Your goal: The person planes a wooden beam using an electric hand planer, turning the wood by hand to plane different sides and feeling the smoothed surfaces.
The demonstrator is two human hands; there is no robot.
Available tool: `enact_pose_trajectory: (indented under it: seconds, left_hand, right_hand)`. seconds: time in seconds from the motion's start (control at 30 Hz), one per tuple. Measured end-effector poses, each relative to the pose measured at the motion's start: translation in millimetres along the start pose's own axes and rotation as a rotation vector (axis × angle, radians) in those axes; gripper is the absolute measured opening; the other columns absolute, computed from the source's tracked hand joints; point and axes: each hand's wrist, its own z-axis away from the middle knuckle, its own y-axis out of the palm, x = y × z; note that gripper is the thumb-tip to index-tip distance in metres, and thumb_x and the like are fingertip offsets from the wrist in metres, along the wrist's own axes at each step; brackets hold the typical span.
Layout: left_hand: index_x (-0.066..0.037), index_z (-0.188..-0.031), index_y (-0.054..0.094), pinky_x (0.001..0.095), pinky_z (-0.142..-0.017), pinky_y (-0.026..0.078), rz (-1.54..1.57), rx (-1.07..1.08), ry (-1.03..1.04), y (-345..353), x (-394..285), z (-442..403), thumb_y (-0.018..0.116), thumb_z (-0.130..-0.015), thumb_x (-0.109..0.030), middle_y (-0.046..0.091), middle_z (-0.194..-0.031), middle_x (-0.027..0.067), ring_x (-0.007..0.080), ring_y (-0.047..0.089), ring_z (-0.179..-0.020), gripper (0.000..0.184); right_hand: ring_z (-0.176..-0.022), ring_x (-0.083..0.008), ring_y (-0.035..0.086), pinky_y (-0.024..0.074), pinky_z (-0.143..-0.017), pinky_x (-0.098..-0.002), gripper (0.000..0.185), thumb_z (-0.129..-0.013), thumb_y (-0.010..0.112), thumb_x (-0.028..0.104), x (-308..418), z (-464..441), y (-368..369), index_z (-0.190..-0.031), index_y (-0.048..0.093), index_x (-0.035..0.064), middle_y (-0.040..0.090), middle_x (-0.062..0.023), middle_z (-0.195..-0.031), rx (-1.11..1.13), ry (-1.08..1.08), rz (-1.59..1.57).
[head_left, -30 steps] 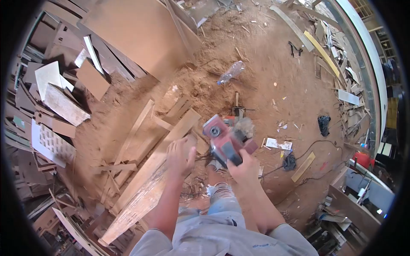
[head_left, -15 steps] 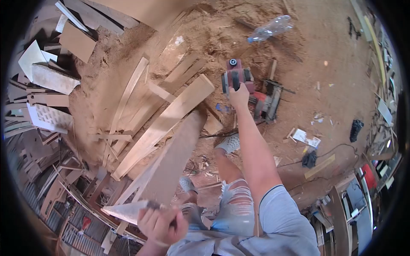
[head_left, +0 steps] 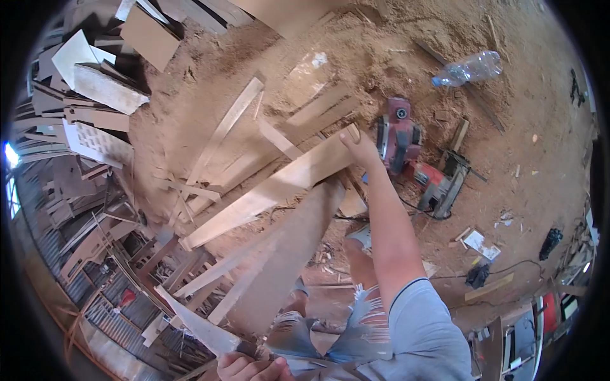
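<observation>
My right hand (head_left: 361,147) is closed on the upper end of a long pale plank (head_left: 279,184), its thumb over the top face. The plank slants down to the left over other wood strips. At the bottom edge, my left hand (head_left: 251,368) has its fingers curled at the near end of a wide brown board (head_left: 286,254), which stretches up beneath the plank. A red power tool (head_left: 400,136) rests on the sawdust just right of my right hand, untouched. Beside it lies a second red and black tool (head_left: 438,187).
A clear plastic bottle (head_left: 470,68) lies at the upper right. Offcuts and panels (head_left: 101,89) are heaped on the left. Black cable (head_left: 508,267) runs over the floor at the lower right, near a white card (head_left: 481,245). My feet are beside the wide board.
My right hand has let go of the red power tool, now on the ground, and taken hold of the pale plank. My left hand has moved down towards my body. The view has shifted.
</observation>
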Motion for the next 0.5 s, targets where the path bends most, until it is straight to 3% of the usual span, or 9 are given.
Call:
enact_pose_trajectory:
  seconds: [0.1, 0.2, 0.23, 0.33, 0.43, 0.5]
  left_hand:
    - [-0.009, -0.108, 0.074, 0.0365, -0.060, 0.046, 0.025, -0.003, -0.029, -4, 1, 1, 0.084, -0.086, -0.006, 0.072, -0.084, 0.0054, 0.0220, 0.062, -0.061, 0.025]
    - [-0.008, -0.110, 0.073, 0.0366, -0.060, 0.047, 0.025, -0.032, -0.024, -4, 1, -2, 0.084, -0.086, -0.007, 0.074, -0.085, 0.0054, 0.0219, 0.065, -0.062, 0.026]
    - [-0.007, -0.116, 0.071, 0.0390, -0.064, 0.052, 0.010, -0.024, -0.018, -2, 0, 1, 0.084, -0.088, -0.010, 0.075, -0.085, 0.0059, 0.0229, 0.068, -0.063, 0.031]
    - [-0.013, -0.085, 0.071, 0.0358, -0.061, 0.040, 0.046, -0.140, -0.030, 9, 2, 5, 0.080, -0.082, -0.010, 0.063, -0.066, -0.0007, 0.0203, 0.059, -0.054, 0.010]
    - [-0.014, -0.083, 0.071, 0.0342, -0.059, 0.041, 0.063, -0.231, 0.009, 6, 4, 0, 0.083, -0.079, -0.010, 0.066, -0.069, -0.0008, 0.0193, 0.061, -0.054, 0.013]
    - [-0.014, -0.082, 0.071, 0.0341, -0.059, 0.042, 0.111, -0.306, 0.021, 9, 3, 3, 0.082, -0.078, -0.010, 0.065, -0.068, -0.0004, 0.0193, 0.061, -0.054, 0.013]
  right_hand:
    - [-0.120, -0.0464, 0.075, 0.0597, -0.101, -0.0486, 0.107, -0.082, 0.082, 0.079, 10, 12, -18, -0.133, 0.067, -0.0143, 0.075, -0.0344, -0.125, 0.026, 0.065, 0.224]
    - [-0.118, -0.0487, 0.075, 0.0608, -0.101, -0.0501, 0.108, -0.081, 0.084, 0.078, 19, 41, -23, -0.131, 0.064, -0.0156, 0.076, -0.0359, -0.121, 0.010, -0.036, 0.319]
    - [-0.117, -0.0491, 0.075, 0.0611, -0.100, -0.0510, 0.099, -0.084, 0.084, 0.073, 44, 66, -28, -0.127, 0.065, -0.0136, 0.076, -0.0368, -0.118, -0.012, -0.021, 0.348]
    - [-0.117, -0.0478, 0.074, 0.0600, -0.100, -0.0519, 0.091, -0.087, 0.085, 0.067, 122, 140, -36, -0.128, 0.064, -0.0112, 0.075, -0.0350, -0.119, -0.011, 0.020, 0.308]
    - [-0.113, -0.0467, 0.073, 0.0585, -0.098, -0.0536, 0.082, -0.088, 0.086, 0.061, 199, 219, -41, -0.127, 0.064, -0.0079, 0.073, -0.0316, -0.117, -0.041, -0.388, 0.178]
    - [-0.111, -0.0469, 0.073, 0.0580, -0.097, -0.0531, 0.081, -0.088, 0.087, 0.059, 263, 263, -36, -0.128, 0.063, -0.0072, 0.073, -0.0313, -0.117, -0.028, -0.548, 0.237]
